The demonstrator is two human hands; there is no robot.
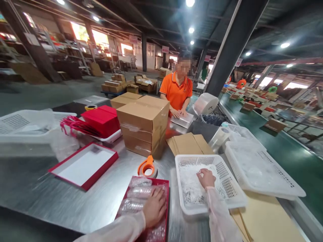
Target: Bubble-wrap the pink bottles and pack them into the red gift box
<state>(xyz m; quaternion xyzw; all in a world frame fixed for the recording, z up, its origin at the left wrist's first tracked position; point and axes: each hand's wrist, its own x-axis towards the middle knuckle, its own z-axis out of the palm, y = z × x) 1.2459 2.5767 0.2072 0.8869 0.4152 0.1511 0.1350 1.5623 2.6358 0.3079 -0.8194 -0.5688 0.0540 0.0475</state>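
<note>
Two hands busy, packing step: L hand (154, 207) lay flat, open, on bagged items in red box (165, 188). R hand (206, 178), at 2 o'clock, fingers curled in white basket (227, 198); grip on a packet unclear. Next move likely calls for lifting one packet across.

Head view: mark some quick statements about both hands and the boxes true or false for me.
1. The right hand is inside a white basket. True.
2. The left hand holds the orange tape dispenser. False: it rests on plastic packets in a red tray; the dispenser lies apart.
3. Brown cardboard boxes are stacked on the table. True.
4. The open red box lid is full of packets. False: its white inside is bare.
5. A person in an orange shirt stands across the table. True.
</note>
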